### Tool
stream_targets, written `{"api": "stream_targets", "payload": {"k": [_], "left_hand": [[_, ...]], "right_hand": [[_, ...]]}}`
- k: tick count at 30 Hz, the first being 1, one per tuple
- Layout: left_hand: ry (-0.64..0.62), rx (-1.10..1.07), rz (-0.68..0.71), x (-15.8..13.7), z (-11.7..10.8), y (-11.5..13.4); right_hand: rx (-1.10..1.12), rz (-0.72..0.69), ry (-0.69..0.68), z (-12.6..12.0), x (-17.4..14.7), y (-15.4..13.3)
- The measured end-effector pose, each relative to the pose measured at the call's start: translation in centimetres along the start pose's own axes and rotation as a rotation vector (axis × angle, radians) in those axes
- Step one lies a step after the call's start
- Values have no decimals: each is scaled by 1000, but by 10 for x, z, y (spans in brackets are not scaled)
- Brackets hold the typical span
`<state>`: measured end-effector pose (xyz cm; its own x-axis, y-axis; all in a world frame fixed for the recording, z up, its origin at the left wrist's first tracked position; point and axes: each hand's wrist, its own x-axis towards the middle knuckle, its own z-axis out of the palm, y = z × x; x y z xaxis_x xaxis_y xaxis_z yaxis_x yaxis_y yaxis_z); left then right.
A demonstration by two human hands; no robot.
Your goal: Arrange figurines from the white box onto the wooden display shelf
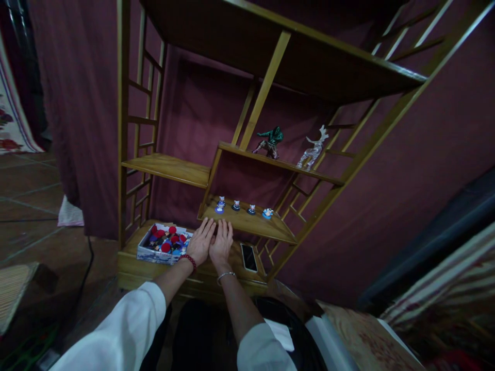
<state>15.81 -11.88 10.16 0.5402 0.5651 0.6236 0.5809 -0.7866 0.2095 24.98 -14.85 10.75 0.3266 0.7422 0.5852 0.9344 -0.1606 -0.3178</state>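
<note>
My left hand (201,242), with a red bead bracelet at the wrist, reaches to the front edge of the small lower shelf (247,225). Close beside it is my right hand (221,243), a silver bangle on its wrist. Fingers on both hands are stretched out, and no held thing shows; what lies under the palms is hidden. Just beyond the fingertips stands a purple-based figurine (219,207), with another right behind it. More small figurines (236,205) continue the row to the right, ending with a blue-based one (267,213). An open box (157,255) of red, blue and dark pieces sits left of my hands.
A phone (248,257) lies on the base board at right. Higher up, a green-hooded figure (271,140) and a clear deer figurine (312,149) stand on a shelf. Wooden uprights (122,129) frame the unit. A black bag-like thing (305,340) is low right.
</note>
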Motion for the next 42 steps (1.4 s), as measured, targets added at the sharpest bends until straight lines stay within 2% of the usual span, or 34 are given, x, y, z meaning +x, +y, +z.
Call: {"api": "stream_targets", "payload": {"k": [9,13,21,27,31,36,42], "left_hand": [[-127,-58,-46,-2,-13,7],[-179,-26,-90,4,-21,13],[-120,13,-103,23,-30,22],[-121,-47,-102,48,-25,14],[-181,-20,-108,62,-15,6],[-280,20,-154,79,-9,4],[-282,86,-224,90,-9,12]], "right_hand": [[-111,-27,-210,-22,3,-6],[-162,-20,-220,-32,9,-8],[-153,-112,-229,-43,26,1],[-44,-13,-269,-44,53,27],[-32,14,-266,-39,72,41],[-30,46,-293,-32,90,48],[-35,45,-276,-24,104,53]]}}
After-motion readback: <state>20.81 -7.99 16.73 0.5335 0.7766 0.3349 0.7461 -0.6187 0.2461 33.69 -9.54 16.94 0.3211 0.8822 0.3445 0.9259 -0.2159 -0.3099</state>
